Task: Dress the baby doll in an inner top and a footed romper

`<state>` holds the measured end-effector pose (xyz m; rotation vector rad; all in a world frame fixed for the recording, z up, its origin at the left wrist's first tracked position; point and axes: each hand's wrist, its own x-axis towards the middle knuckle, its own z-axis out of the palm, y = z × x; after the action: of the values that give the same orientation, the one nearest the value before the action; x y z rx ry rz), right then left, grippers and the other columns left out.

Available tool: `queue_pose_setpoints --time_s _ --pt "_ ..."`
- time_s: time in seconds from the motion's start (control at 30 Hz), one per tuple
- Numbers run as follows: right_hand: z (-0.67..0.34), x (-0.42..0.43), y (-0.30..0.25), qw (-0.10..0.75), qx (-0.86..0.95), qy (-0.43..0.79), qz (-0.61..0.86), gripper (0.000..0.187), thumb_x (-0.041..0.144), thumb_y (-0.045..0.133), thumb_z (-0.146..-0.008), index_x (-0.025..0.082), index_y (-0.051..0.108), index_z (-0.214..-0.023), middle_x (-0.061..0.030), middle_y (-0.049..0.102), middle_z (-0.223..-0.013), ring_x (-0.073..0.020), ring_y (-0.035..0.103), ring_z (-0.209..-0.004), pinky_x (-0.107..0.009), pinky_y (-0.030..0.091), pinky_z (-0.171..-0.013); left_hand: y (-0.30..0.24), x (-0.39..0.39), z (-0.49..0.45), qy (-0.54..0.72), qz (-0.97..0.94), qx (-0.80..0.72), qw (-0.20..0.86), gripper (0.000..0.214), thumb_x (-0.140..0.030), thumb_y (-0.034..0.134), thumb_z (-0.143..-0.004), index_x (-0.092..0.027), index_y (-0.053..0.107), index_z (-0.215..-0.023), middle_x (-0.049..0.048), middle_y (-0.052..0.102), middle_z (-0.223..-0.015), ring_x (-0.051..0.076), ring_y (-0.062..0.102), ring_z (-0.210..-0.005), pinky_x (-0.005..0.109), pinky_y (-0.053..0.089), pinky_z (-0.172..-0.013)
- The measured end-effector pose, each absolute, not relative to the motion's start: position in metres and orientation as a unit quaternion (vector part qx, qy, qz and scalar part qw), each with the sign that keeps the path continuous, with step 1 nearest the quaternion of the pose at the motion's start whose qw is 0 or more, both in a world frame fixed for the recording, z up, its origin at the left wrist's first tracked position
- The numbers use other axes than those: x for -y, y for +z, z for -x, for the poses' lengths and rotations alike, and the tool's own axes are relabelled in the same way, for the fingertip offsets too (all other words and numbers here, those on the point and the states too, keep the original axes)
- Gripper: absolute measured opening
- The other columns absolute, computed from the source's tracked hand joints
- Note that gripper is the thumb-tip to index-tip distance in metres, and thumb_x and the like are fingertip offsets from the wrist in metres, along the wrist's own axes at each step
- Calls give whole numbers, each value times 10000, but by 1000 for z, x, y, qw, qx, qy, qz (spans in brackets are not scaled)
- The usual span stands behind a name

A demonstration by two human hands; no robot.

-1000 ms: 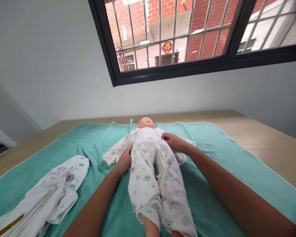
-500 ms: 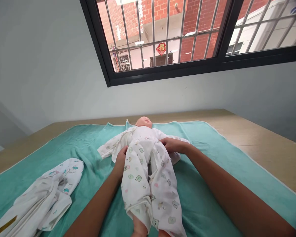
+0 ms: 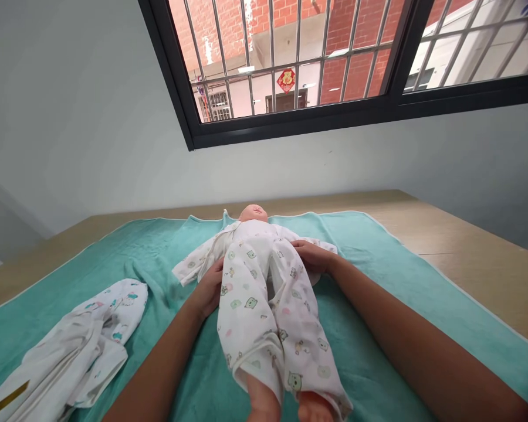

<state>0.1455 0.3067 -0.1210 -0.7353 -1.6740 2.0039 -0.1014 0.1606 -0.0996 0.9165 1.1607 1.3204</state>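
A baby doll (image 3: 253, 213) lies on its back on a turquoise blanket (image 3: 158, 258), head toward the wall and feet toward me. It wears a white long-sleeved top (image 3: 196, 266) and white patterned trousers (image 3: 246, 299). At the left side of the trousers' upper part, my left hand (image 3: 209, 287) closes on the cloth, its fingertips partly hidden. My right hand (image 3: 313, 257) grips the opposite side near the waist, with the thumb out of sight. Both bare feet (image 3: 264, 401) stick out of the trouser legs at the bottom of the view.
Another white printed garment (image 3: 79, 346) lies crumpled on the blanket at the left. Wooden tabletop (image 3: 475, 264) shows around the blanket. Behind it rise a pale wall (image 3: 255, 170) and a dark-framed window (image 3: 290, 120) with metal bars.
The doll's lower legs and trouser legs have shifted to the right, and more of the feet shows. My hands stay at the sides of the trousers, the right one slightly farther right.
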Motion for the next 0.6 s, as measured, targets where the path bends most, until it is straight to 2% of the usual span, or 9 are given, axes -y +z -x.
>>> queue_pose_setpoints --time_s 0.13,0.27,0.47,0.6 --pt "-143 -301 -119 211 596 739 234 260 271 769 -658 165 711 -888 -45 719 -833 -207 668 -800 -324 535 -759 -92 -157 94 560 -386 -548 487 408 -341 734 -652 -176 716 -1025 94 737 -1025 272 672 -957 344 547 -795" --pt "-143 -299 -113 199 619 723 234 351 268 803 -616 139 698 -925 -46 718 -857 -214 666 -840 -330 528 -782 -89 -156 92 568 -398 -579 429 328 -294 699 -630 -170 729 -932 87 735 -1031 274 652 -986 334 542 -796" --pt "-141 -298 -114 210 621 707 266 304 338 775 -663 145 690 -882 -53 704 -796 -212 662 -793 -332 536 -736 -104 -165 100 582 -397 -579 410 218 -305 631 -676 -184 661 -856 36 700 -803 211 629 -782 318 526 -689" --pt "-130 -296 -123 272 645 648 301 296 440 706 -737 180 682 -875 -65 696 -766 -224 653 -756 -356 540 -706 -112 -170 100 598 -388 -576 400 192 -343 616 -684 -190 595 -798 1 604 -679 172 561 -679 300 482 -626"
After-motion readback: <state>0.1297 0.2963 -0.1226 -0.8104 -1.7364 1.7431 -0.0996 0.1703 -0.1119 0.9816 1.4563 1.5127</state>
